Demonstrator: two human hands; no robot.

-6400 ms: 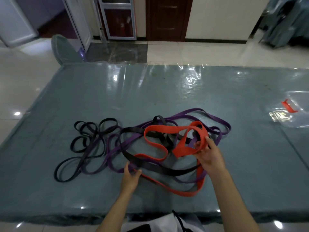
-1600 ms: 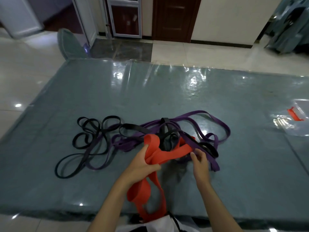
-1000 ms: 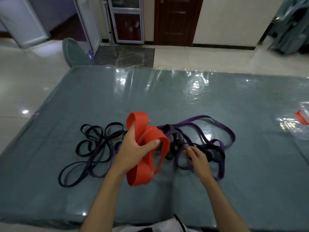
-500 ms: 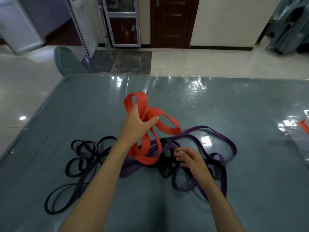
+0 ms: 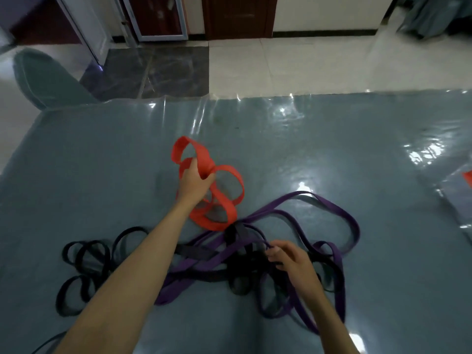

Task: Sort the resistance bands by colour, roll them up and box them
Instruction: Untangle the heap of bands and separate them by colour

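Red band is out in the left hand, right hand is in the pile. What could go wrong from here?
1. The red band hangs in loose loops from the left hand, its lowest loop touching the purple bands and black bands; moving it away may drag them.
2. The right hand pinches a purple strand where purple and black cross; pulling could tighten the tangle.
3. A purple loop lies under the right forearm and could snag.

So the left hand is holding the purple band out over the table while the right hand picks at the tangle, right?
Not quite: the band gripped in the left hand is the red band, not a purple one. The head view shows the purple bands in the tangle on the table, where the right hand works.
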